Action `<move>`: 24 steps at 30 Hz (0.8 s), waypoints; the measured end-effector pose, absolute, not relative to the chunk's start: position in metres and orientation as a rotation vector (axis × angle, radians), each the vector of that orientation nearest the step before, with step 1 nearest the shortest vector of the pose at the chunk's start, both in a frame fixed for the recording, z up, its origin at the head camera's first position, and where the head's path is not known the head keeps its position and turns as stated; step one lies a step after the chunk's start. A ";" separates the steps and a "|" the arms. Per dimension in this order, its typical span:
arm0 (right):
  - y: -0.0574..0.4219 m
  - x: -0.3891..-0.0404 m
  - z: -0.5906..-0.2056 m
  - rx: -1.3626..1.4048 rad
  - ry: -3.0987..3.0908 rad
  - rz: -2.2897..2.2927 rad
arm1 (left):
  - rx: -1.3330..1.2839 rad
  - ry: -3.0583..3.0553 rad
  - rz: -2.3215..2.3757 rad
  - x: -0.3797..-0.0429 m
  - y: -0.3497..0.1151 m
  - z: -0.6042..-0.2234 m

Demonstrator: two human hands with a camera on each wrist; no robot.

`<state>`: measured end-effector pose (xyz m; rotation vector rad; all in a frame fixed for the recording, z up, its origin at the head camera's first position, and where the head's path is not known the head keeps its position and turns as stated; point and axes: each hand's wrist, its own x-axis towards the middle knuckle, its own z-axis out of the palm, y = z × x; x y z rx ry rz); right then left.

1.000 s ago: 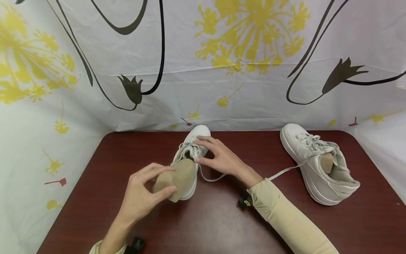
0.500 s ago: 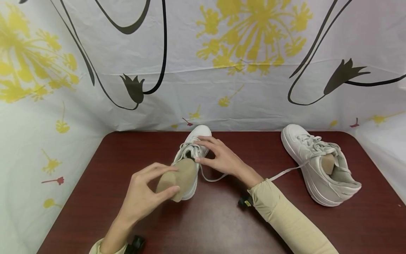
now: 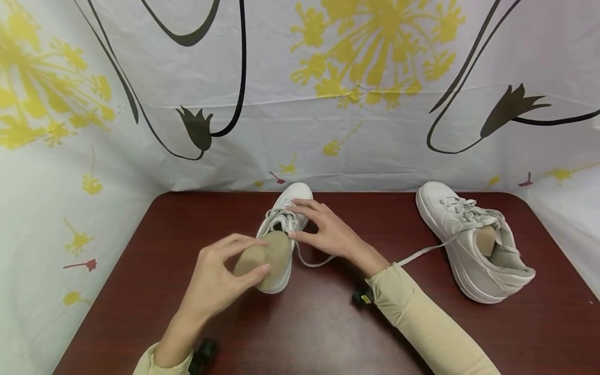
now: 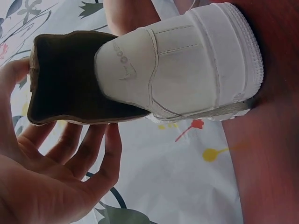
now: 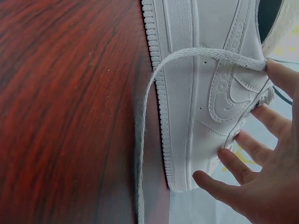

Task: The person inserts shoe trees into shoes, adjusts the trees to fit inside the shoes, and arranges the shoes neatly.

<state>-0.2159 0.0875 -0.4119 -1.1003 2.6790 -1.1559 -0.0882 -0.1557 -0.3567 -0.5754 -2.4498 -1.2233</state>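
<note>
Brown shoe insert (image 3: 274, 255): I have it pinched between the thumb and fingers of my left hand (image 3: 213, 276). It is right at those fingertips, at the foot hole of the white shoe (image 5: 196, 116). The left wrist camera shows me that it is hollow, dark inside, and poking up past the heel.

My right hand (image 3: 323, 232) has its fingers spread out, resting on the shoe by the laces. They look like they are steadying it, not grabbing it. A loose lace (image 5: 205, 52) loops down to the worktop (image 3: 328, 323) beside those fingers.

Well off to the right of my right fingers is the other shoe (image 3: 461, 255), which nobody is touching. A brown piece (image 3: 485, 240) sits inside it.

I'd say this job is about halfway. One end of the insert seems to be in the shoe, but the big end sticks out, so the insert is not all in and not all out. From far away here, I can't tell which way it is going. What is left is to finish with this insert. Both shoes have untied laces too.
</note>
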 end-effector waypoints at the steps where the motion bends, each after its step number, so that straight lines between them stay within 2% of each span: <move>1: 0.087 -0.216 -0.412 -1.101 2.679 -1.157 | -0.566 -2.454 -1.219 -0.088 -0.155 -0.357; 24: 0.088 -0.213 -0.409 -1.097 2.693 -1.164 | -0.498 -2.453 -1.114 -0.086 -0.149 -0.358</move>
